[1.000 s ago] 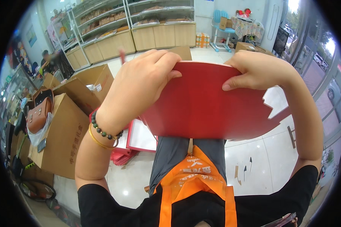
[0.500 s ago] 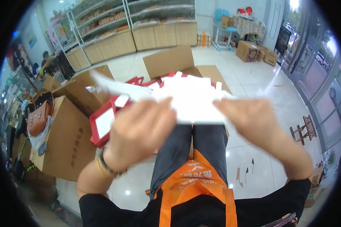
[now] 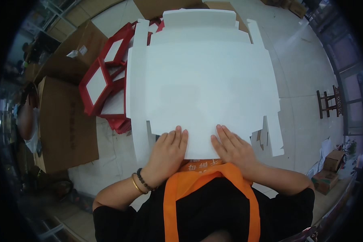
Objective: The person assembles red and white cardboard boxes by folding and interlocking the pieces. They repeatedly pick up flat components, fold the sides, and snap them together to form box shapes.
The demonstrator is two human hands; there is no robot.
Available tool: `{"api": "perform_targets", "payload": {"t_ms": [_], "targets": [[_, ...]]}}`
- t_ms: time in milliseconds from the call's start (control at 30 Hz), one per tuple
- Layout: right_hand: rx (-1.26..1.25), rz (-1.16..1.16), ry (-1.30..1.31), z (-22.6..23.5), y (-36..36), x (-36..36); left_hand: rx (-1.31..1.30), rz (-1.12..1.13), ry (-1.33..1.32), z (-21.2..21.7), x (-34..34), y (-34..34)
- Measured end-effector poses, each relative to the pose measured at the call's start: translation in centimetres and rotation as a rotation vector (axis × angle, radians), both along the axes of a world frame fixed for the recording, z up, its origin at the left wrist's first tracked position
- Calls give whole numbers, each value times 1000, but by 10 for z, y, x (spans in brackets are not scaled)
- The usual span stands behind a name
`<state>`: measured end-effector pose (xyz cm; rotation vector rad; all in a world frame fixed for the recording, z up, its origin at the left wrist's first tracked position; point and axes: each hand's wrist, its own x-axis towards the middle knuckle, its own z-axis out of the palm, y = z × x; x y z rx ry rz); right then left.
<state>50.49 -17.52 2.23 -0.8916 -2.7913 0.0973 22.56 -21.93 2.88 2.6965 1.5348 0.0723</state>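
Nearest, the person's left hand (image 3: 167, 155) and right hand (image 3: 234, 150) now lie flat, fingers straight and together, palms pressing the near edge of the white die-cut cardboard sheet (image 3: 205, 80); neither grips it. A second ago the sheet was raised with its red side showing; now it lies spread, white side up, likely ready for folding. Far left lie red box trays (image 3: 103, 82) beside brown cartons (image 3: 64, 121).

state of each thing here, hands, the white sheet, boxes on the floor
white card sheet: unfolded, lying flat, white side up, tabs spread at the edges
left hand: flat, palm down, pressing the sheet's near edge
right hand: flat, palm down on the same edge
red boxes: folded up, piled left of the sheet
big brown carton: lying on the floor, closed on the side shown
wooden stool: upright
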Motion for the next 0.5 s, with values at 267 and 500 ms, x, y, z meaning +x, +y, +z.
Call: {"api": "perform_targets", "payload": {"t_ms": [267,500], "targets": [[-830,223,-103,57,135,-14,-645,-373,-22,48,-38,133],[-1598,-74,-246,40,252,-40,-1461,162,-314,36,-49,250]]}}
